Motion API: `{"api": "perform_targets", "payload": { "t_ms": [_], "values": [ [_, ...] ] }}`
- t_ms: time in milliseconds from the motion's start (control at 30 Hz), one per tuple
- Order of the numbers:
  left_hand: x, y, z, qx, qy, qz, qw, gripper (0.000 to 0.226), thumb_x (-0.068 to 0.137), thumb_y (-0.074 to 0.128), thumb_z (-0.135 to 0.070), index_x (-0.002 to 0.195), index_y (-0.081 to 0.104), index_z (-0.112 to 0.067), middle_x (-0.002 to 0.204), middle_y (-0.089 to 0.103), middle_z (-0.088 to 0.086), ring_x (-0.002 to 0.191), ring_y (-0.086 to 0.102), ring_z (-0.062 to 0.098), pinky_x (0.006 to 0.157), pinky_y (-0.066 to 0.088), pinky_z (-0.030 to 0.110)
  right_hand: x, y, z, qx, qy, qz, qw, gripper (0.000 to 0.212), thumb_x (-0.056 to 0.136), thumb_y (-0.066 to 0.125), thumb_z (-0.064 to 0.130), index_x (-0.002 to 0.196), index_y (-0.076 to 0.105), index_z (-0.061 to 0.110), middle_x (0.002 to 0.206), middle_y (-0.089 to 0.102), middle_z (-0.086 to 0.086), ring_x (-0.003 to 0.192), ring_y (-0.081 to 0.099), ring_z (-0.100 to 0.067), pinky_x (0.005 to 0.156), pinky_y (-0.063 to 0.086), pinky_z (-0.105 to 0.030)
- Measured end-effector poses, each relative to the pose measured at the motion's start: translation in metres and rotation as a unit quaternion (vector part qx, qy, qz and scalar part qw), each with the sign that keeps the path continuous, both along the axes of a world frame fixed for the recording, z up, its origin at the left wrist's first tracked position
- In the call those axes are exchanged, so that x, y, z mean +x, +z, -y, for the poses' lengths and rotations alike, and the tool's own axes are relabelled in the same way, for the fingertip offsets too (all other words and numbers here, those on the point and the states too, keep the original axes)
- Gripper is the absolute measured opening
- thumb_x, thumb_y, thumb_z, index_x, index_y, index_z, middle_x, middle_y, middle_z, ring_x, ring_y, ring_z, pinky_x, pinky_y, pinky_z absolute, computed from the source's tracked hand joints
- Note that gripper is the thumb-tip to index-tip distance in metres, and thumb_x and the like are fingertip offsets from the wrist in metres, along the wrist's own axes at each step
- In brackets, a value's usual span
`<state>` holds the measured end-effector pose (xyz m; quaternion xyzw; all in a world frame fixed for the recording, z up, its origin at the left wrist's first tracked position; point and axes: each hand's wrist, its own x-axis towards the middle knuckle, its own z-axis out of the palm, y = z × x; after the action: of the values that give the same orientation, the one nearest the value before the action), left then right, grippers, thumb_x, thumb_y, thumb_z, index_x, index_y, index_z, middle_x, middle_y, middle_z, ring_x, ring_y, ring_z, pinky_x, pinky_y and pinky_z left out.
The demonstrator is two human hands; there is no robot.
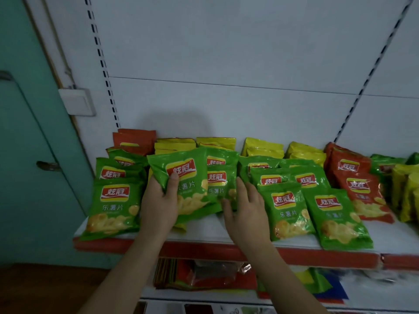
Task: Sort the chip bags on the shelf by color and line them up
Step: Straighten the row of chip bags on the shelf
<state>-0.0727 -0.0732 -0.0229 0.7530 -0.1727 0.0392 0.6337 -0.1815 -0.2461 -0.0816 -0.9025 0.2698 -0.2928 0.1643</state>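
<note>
My left hand grips a green chip bag by its lower left corner, thumb on its front, lifted slightly over the shelf. My right hand lies flat with straight fingers against a second green bag just behind it. More green bags stand to the left and right. Yellow bags line the back. Red bags sit at the back left and on the right.
The shelf has a red front edge and a white back panel. Further green and yellow bags crowd the far right. A lower shelf holds mixed packets. A teal door stands to the left.
</note>
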Motion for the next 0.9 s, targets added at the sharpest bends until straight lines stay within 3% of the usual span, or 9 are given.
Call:
{"api": "perform_targets", "payload": {
  "t_ms": [100,200,333,500,700,767,833,900],
  "values": [
    [0.004,0.002,-0.007,0.006,-0.009,-0.001,1.000,0.031,0.106,0.053,-0.043,0.130,0.062,-0.025,0.108,0.065,-0.023,0.097,0.060,-0.008,0.073,0.043,0.013,0.020,0.001,0.000,0.015,-0.013,-0.080,0.997,0.089,0.101,0.049,0.067,0.168,0.011,0.022,0.162,0.040,-0.017,0.147,0.039,-0.042,0.112,0.045,-0.053],
    [0.005,0.003,-0.012,0.016,-0.038,-0.019,0.999,0.030,0.106,0.052,-0.044,0.130,0.061,-0.029,0.108,0.067,-0.023,0.086,0.061,-0.018,0.066,0.041,0.004,0.034,-0.004,0.001,0.008,-0.024,-0.126,0.992,0.096,0.100,0.046,0.072,0.168,0.001,0.023,0.157,0.046,-0.016,0.146,0.040,-0.043,0.108,0.047,-0.050],
    [0.009,0.003,-0.017,0.027,-0.059,-0.021,0.998,0.030,0.106,0.052,-0.045,0.131,0.061,-0.030,0.110,0.069,-0.021,0.088,0.063,-0.016,0.067,0.044,0.006,0.036,-0.017,0.002,-0.017,-0.030,-0.071,0.997,0.082,0.100,0.063,0.051,0.165,0.021,0.025,0.138,0.059,-0.012,0.127,0.057,-0.039,0.095,0.055,-0.048],
    [0.014,0.009,-0.012,0.021,-0.063,-0.025,0.997,0.030,0.106,0.052,-0.045,0.131,0.058,-0.028,0.112,0.068,-0.018,0.095,0.062,-0.007,0.072,0.044,0.014,0.018,0.016,0.006,-0.029,-0.005,0.069,0.997,0.069,0.099,0.070,0.031,0.159,0.036,0.029,0.129,0.051,-0.005,0.089,0.063,-0.025,0.062,0.057,-0.039],
    [0.018,0.021,0.006,0.003,-0.069,-0.028,0.997,0.031,0.106,0.053,-0.045,0.132,0.055,-0.028,0.107,0.065,-0.021,0.091,0.061,-0.008,0.066,0.045,0.012,-0.024,0.076,0.002,0.001,0.003,0.225,0.974,0.065,0.105,0.062,0.030,0.163,0.033,0.036,0.141,0.045,-0.002,0.094,0.055,0.001,0.070,0.047,-0.019],
    [0.012,0.025,0.012,-0.022,-0.090,-0.049,0.994,0.035,0.105,0.049,-0.052,0.135,0.053,-0.034,0.114,0.067,-0.019,0.103,0.066,0.003,0.079,0.053,0.019,-0.026,0.079,-0.009,0.003,0.052,0.200,0.978,0.067,0.106,0.059,0.032,0.164,0.027,0.044,0.148,0.044,-0.002,0.093,0.056,0.000,0.074,0.052,-0.024],
    [0.005,0.028,0.018,-0.028,-0.122,-0.083,0.989,0.053,0.101,0.035,-0.070,0.145,0.046,-0.042,0.126,0.063,-0.019,0.117,0.060,0.011,0.102,0.050,0.037,-0.023,0.069,-0.021,-0.001,0.094,0.138,0.986,0.069,0.107,0.056,0.039,0.163,0.018,0.055,0.159,0.038,-0.003,0.083,0.059,-0.001,0.079,0.057,-0.033],
    [0.000,0.031,0.021,-0.033,-0.169,-0.108,0.979,0.067,0.091,0.032,-0.086,0.145,0.041,-0.048,0.124,0.060,-0.025,0.116,0.058,0.006,0.105,0.046,0.040,-0.018,0.056,-0.030,0.003,0.107,0.110,0.988,0.071,0.107,0.056,0.043,0.162,0.014,0.059,0.165,0.032,-0.004,0.076,0.061,-0.003,0.086,0.057,-0.037]
  ]
}}
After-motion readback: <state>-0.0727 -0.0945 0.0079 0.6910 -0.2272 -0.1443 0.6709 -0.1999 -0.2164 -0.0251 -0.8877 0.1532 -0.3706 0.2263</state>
